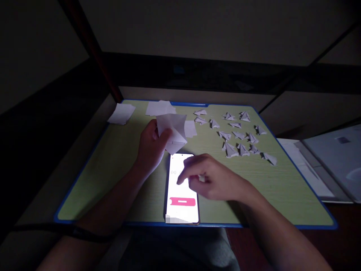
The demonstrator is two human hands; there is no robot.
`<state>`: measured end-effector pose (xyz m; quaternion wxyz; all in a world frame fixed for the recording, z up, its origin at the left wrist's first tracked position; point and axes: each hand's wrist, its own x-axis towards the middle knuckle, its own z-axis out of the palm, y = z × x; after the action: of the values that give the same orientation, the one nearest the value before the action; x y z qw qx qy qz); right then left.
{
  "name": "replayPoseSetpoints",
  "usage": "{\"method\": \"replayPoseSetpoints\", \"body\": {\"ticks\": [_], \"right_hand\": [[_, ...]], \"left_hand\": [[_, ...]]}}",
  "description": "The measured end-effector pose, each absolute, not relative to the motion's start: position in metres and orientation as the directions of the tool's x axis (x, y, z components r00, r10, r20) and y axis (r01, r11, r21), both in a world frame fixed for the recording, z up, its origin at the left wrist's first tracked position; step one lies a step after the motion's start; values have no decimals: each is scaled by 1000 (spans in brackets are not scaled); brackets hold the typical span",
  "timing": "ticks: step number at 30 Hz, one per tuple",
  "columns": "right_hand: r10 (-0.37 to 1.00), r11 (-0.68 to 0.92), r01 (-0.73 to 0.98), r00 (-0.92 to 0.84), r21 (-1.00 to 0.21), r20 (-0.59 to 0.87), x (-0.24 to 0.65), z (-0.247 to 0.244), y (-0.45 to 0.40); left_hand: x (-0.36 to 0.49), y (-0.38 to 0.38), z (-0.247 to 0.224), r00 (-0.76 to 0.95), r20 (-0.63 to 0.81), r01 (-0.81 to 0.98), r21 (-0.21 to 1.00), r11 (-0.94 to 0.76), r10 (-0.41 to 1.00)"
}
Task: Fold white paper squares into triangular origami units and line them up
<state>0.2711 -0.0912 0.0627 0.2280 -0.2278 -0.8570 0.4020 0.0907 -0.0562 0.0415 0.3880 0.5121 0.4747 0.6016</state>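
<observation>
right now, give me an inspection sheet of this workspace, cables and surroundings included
surface: green tabletop, blue-edged, unevenly lit
job's things: creased paper; lit phone with a red button; paper stacks at far left and middle
clutter: folded paper pieces scattered at right
hands: left hand grips the creased paper; right hand points over the phone, contact unclear
cables: dark cable-like strand by the left forearm
surroundings: dim; pale flat object beyond the right edge

The table (293, 195), pale green, is bordered by a blue rim (291, 160); beyond its far edge lie dim wall panels (197, 30) crossed by a black band (141, 69). At upper left, a dark red strip (90, 47) slants downward. Beside the right edge rests a whitish, flat-sided object (338, 158), of unclear identity.
</observation>
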Motion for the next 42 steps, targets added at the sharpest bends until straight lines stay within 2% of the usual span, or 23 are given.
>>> {"method": "replayPoseSetpoints", "body": {"ticks": [4,7,9,12,16,19,22,25,28,29,32,35,42], "right_hand": [[854,364,272,-479,-891,203,280,60,-72],[942,260,145,-254,-955,218,280,55,-61],[967,176,15,-190,-984,170,278,52,-57],[975,58,-84,-211,-995,74,274,49,-55],[951,-7,-113,-308,-994,29,270,43,-55],[939,-25,-83,-345,-996,5,271,41,-55],[931,45,28,-365,-999,32,278,46,-55],[870,200,226,-489,-953,67,288,59,-61],[600,333,306,-799,-892,-50,292,71,-74],[511,369,333,-853,-868,-111,292,73,-78],[382,445,371,-902,-815,-202,287,76,-90],[306,463,356,-924,-812,-230,281,76,-95],[284,475,361,-926,-802,-248,281,76,-95]], "left_hand": [[90,-55,41,-172,258,24,966,-258,951],[91,-57,39,-155,250,42,968,-247,956],[93,-59,37,-123,246,57,969,-241,961],[96,-62,35,-61,271,81,960,-266,961],[100,-65,36,-12,288,110,952,-285,958],[100,-66,38,11,274,123,954,-273,962],[98,-65,37,4,250,154,957,-248,968],[93,-61,33,-93,228,116,969,-217,969],[89,-56,30,-158,202,15,979,-202,967],[89,-55,30,-167,192,-13,980,-196,967],[90,-54,30,-173,179,-63,979,-192,969],[91,-54,31,-158,195,-80,975,-210,968],[91,-53,28,-136,205,-84,972,-218,969]]}}
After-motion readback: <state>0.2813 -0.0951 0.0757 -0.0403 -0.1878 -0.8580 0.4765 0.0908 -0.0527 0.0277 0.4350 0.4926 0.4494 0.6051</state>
